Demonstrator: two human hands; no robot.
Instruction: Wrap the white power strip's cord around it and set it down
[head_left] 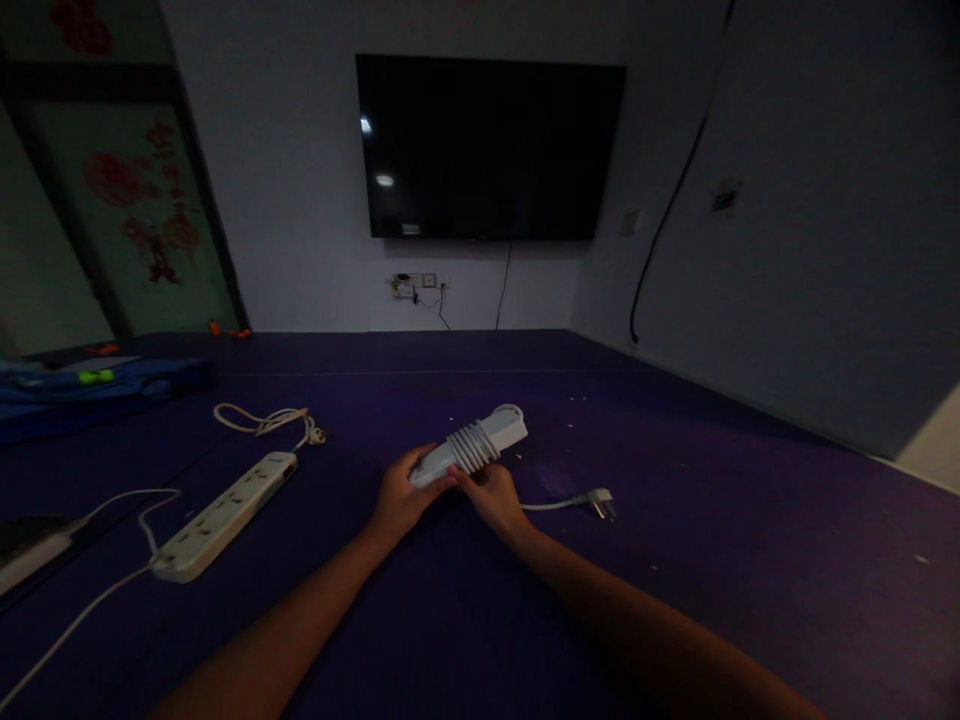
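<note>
A white power strip (508, 428) is held at a tilt just above the purple surface, its cord (472, 448) wound round its middle in several turns. My left hand (401, 492) grips the near left end, thumb on top and fingers round the far side. Under the coils, my right hand (491, 495) is closed, with its thumb by the left thumb; it appears to grip the cord where it meets the strip. From beneath that hand the loose cord end runs right to a plug (598, 501) with metal pins, lying on the surface.
Another white power strip (229, 517) lies at left, with a looped cable (262, 420) beyond it. Farther left are a white device (34, 562) and blue cloth (142, 378). A television (491, 150) hangs on the wall above sockets (420, 281). Small white scraps dot the purple floor (735, 520).
</note>
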